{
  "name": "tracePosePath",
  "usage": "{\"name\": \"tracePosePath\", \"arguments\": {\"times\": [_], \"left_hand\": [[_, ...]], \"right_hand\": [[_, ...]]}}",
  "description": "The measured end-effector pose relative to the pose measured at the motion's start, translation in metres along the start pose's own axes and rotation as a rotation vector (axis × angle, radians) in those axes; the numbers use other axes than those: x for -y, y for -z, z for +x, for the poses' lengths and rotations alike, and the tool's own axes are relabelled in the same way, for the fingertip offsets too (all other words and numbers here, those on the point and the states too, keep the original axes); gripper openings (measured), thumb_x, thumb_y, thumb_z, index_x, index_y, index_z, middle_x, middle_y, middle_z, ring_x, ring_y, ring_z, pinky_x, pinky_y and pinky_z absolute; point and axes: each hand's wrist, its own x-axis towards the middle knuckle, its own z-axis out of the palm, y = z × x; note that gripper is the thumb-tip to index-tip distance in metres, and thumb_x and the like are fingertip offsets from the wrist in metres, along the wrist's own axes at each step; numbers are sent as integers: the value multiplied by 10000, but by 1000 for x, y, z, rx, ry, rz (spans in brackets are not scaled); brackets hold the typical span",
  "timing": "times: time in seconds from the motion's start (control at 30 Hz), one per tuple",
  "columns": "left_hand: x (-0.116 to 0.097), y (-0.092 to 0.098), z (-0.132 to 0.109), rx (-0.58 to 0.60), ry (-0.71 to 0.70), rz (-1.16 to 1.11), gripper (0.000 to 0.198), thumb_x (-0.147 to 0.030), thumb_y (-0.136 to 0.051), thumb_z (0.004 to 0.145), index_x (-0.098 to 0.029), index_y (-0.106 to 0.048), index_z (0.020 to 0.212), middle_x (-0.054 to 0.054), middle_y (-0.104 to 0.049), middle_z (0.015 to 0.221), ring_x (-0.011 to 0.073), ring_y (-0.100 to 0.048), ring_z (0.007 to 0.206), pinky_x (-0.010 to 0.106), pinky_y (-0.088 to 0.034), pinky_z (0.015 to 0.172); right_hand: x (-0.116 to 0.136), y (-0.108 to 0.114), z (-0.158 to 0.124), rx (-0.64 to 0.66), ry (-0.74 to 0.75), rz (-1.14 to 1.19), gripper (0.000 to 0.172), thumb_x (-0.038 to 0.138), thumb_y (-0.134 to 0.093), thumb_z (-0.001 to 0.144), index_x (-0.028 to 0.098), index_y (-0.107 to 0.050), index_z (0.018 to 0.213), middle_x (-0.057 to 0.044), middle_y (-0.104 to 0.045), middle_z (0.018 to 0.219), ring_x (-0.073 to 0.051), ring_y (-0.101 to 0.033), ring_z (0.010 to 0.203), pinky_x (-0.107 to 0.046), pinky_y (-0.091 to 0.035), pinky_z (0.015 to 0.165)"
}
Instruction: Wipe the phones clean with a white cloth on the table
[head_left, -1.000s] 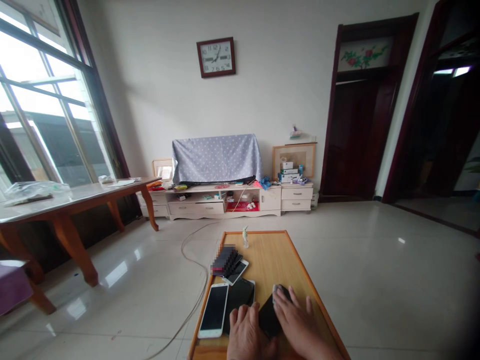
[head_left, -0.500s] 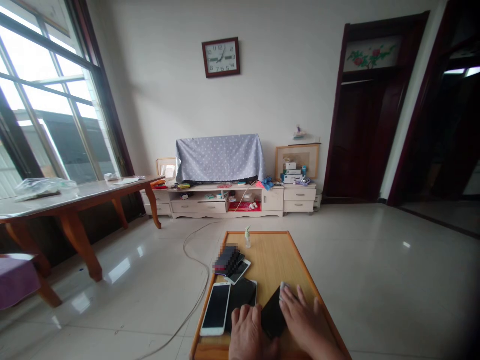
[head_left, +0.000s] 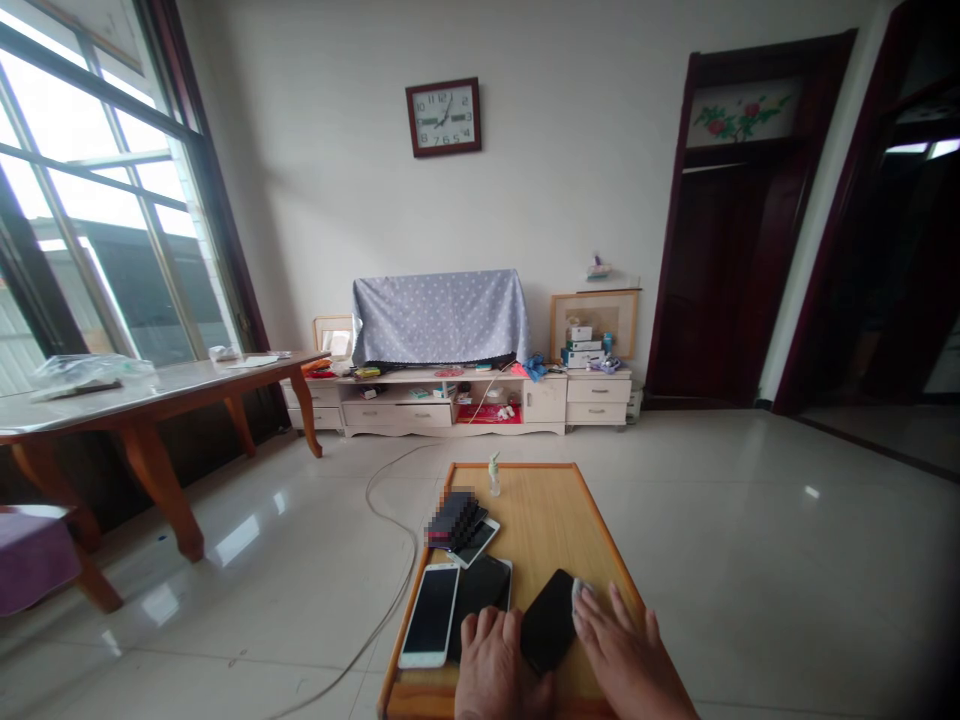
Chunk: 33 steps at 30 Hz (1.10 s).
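Observation:
A black smartphone (head_left: 551, 618) lies at an angle on the wooden table. My left hand (head_left: 491, 660) has its fingers curled, with the thumb at the phone's lower left edge, steadying it. Under the fingertips of my right hand (head_left: 628, 655) is a small white cloth (head_left: 581, 595), at the phone's upper right edge; the outer fingers are spread. To the left lie a white phone (head_left: 430, 615) with a dark screen and another dark phone (head_left: 480, 588), partly covered by my left hand. A white-edged phone (head_left: 477, 543) rests beside a stack of dark phones (head_left: 454, 518), partly pixelated.
A small spray bottle (head_left: 494, 475) stands near the far end of the low wooden table (head_left: 540, 500). A cable (head_left: 405, 580) runs over the floor on the left. Farther off are a TV cabinet (head_left: 397, 418) and a larger table (head_left: 172, 385) by the window.
My right hand and the cloth have slid right, from the phone's top corner to its right edge, uncovering more of the screen. My left hand has barely moved.

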Motion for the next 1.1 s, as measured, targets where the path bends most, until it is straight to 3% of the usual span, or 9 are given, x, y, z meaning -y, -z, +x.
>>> {"name": "tracePosePath", "arguments": {"times": [0.1,0.23,0.3,0.57,0.77,0.97,1.1], "left_hand": [[-3,3,0,30,-3,16,574,-563,-672,643,-254,-615,1123,59,-662,1068,301,-503,1099,439,-280,1012],[-4,8,0,120,5,50,522,-508,-613,707,-257,-590,1164,56,-658,1088,293,-491,1120,432,-287,1005],[-6,10,0,137,-13,54,496,-474,-594,729,-258,-576,1175,52,-654,1100,286,-488,1125,426,-290,1003],[-6,-1,1,26,-71,59,581,-481,-669,696,-226,-558,1205,67,-653,1149,304,-456,1210,444,-264,1048],[2,-9,1,-2,-109,38,617,-451,-646,734,-234,-503,1294,64,-668,1186,306,-431,1281,474,-221,1079],[0,-11,1,-69,-85,84,677,-501,-631,738,-184,-492,1319,109,-624,1247,312,-459,1243,486,-225,1093],[3,-13,1,-56,-86,85,660,-460,-616,740,-172,-489,1320,111,-632,1224,303,-477,1206,484,-224,1097]], "right_hand": [[-2,2,-2,-26,-31,-19,542,537,-229,979,369,-394,1467,60,-342,1548,-358,-67,1486,-732,-32,1124],[36,-2,-24,137,191,81,527,581,-220,979,418,-450,1424,43,-422,1505,-351,-164,1472,-723,-3,1129],[46,1,-31,159,253,123,534,581,-179,987,429,-447,1423,40,-439,1497,-333,-184,1471,-719,-1,1131],[5,24,-8,32,-46,4,585,546,-139,996,329,-431,1453,29,-381,1541,-316,-40,1496,-691,32,1135],[38,16,-31,154,244,167,545,518,-119,1011,389,-429,1440,57,-422,1518,-264,-131,1493,-641,85,1149],[36,30,-23,155,180,144,545,462,-133,1015,349,-516,1385,40,-450,1503,-282,-105,1495,-650,101,1137],[42,27,-25,153,252,179,525,424,-141,1022,359,-521,1379,35,-491,1473,-258,-167,1485,-627,99,1149]]}}
